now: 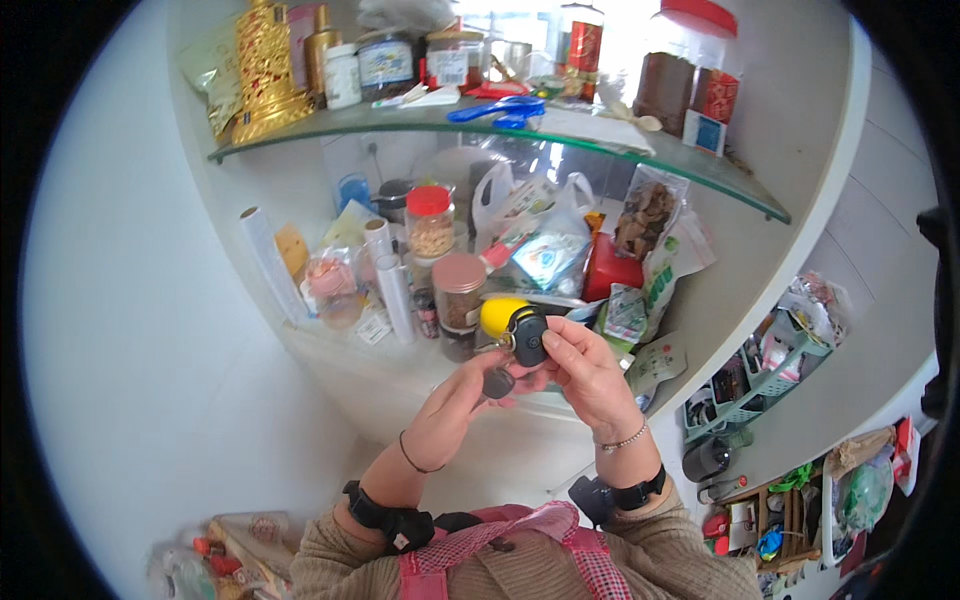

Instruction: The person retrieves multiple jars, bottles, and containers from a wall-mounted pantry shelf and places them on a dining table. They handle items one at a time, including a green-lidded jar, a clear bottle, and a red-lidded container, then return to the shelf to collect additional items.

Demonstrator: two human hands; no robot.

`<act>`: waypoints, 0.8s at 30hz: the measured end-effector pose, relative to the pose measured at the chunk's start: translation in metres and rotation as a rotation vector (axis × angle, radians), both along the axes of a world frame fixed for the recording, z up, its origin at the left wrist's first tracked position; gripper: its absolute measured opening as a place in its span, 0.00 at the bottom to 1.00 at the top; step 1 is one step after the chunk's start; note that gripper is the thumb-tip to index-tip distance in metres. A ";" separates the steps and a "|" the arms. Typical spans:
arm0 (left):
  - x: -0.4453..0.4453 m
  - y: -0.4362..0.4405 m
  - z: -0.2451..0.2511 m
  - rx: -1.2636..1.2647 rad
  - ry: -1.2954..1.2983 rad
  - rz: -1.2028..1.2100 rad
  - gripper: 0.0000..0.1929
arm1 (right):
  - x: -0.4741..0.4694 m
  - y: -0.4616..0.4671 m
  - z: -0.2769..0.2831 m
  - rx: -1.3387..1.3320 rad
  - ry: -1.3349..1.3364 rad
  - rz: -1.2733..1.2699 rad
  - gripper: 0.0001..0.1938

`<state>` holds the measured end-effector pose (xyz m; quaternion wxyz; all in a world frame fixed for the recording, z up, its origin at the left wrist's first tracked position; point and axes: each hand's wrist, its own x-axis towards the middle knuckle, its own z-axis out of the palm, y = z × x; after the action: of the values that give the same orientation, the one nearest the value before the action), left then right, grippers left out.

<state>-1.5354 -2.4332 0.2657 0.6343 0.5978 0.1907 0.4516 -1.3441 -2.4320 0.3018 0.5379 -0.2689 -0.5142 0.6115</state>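
My right hand [589, 367] pinches a black key fob [529, 337] between thumb and fingers, in front of the lower shelf. A metal key ring [507, 343] hangs at the fob's left side. Close below it, my left hand [465, 390] is at a second dark rounded fob [498, 382], fingers partly hidden. A round yellow object [501, 316] shows just behind the fobs; whether it is joined to the ring I cannot tell. Left of it stands a jar with a pink lid [459, 272], near a red-lidded jar [429, 200].
A glass shelf [420, 124] with a green edge crosses above my hands, bearing blue scissors [504, 111], jars and a gold ornament [266, 82]. White plastic bags [551, 240] and clear rolls [394, 298] crowd the lower shelf. At right stands a green basket [787, 367].
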 end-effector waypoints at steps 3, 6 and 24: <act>-0.013 -0.005 0.000 -0.140 0.007 -0.087 0.36 | -0.010 0.003 -0.019 -0.058 0.018 -0.026 0.16; -0.018 -0.008 -0.005 -0.245 -0.017 -0.101 0.39 | -0.007 0.007 -0.025 -0.076 -0.025 0.011 0.15; -0.020 0.010 -0.056 -0.586 -0.357 0.169 0.16 | -0.040 0.009 -0.075 0.738 -0.818 -0.111 0.14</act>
<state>-1.5553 -2.4237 0.2095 0.7626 0.2839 0.2472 0.5261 -1.3843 -2.4234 0.2271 0.3840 -0.3049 -0.8465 0.2074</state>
